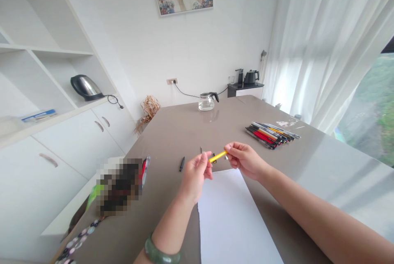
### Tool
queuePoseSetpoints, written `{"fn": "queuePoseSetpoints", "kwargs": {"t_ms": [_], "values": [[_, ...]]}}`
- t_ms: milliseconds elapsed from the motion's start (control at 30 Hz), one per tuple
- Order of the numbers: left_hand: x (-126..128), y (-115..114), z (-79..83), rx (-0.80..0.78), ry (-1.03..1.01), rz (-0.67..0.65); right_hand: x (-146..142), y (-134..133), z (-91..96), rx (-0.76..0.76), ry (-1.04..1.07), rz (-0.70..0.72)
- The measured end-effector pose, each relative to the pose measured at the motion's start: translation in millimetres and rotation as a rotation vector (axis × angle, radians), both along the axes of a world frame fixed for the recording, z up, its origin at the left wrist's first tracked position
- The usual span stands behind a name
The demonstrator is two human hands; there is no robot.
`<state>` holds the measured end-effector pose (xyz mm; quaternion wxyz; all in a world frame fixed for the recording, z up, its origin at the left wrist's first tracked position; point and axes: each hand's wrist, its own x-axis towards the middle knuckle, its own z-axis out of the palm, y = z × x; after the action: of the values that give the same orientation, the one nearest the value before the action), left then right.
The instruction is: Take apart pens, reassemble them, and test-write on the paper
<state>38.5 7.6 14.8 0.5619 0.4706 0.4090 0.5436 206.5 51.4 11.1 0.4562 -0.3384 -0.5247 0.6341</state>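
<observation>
My left hand (197,173) and my right hand (243,159) are raised over the far end of a white sheet of paper (234,219). Between them they pinch a short yellow pen barrel (218,157), one end in each hand's fingertips. It tilts up toward the right. Small dark pen parts (214,159) lie on the table behind it, partly hidden by the fingers. Left of my left hand lies a short black pen piece (182,164). My left wrist wears a green bangle (161,251).
A pile of pens (271,134), red, black, white and yellow, lies at the right of the brown table (172,128). A glass pot (206,102) with clear liquid stands at the back. Pens (144,170) lie near the left edge beside a blurred-out area and a beaded strap (81,239).
</observation>
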Motion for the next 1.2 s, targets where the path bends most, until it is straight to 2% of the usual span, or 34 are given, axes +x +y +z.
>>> {"fn": "queuePoseSetpoints", "kwargs": {"t_ms": [67,133,233,333,467,600,733,833,1000,1200], "values": [[-2.0,1.3,2.7,0.02,-0.117,0.054,-0.4,2.5,-0.6,-0.154,0.174,0.001],[-3.1,1.6,4.6,0.026,-0.146,0.061,-0.5,3.4,0.1,-0.275,0.295,0.026],[-1.7,0.0,6.1,0.036,-0.058,0.037,-2.9,0.5,0.7,-0.415,0.38,0.092],[1.7,-1.8,5.8,0.067,0.066,0.0,-8.0,-4.8,-1.2,-0.469,0.347,0.144],[3.0,-0.2,1.9,0.106,0.205,0.053,-12.1,-8.8,-3.4,-0.437,0.293,0.182],[0.0,3.9,-3.4,0.04,0.249,0.128,-8.7,-8.2,0.6,-0.39,0.29,0.183],[-3.5,5.3,-6.9,-0.046,0.31,0.058,-4.4,-7.5,4.7,-0.294,0.247,0.17],[-4.2,4.6,-7.6,-0.036,0.38,-0.018,-3.9,-6.2,3.6,-0.209,0.166,0.124],[-4.2,5.2,-7.8,-0.043,0.441,0.038,-0.9,0.5,0.3,-0.061,0.097,-0.031],[-3.8,5.6,-7.5,-0.049,0.417,0.018,7.9,4.7,3.8,-0.041,0.072,-0.099]]}}
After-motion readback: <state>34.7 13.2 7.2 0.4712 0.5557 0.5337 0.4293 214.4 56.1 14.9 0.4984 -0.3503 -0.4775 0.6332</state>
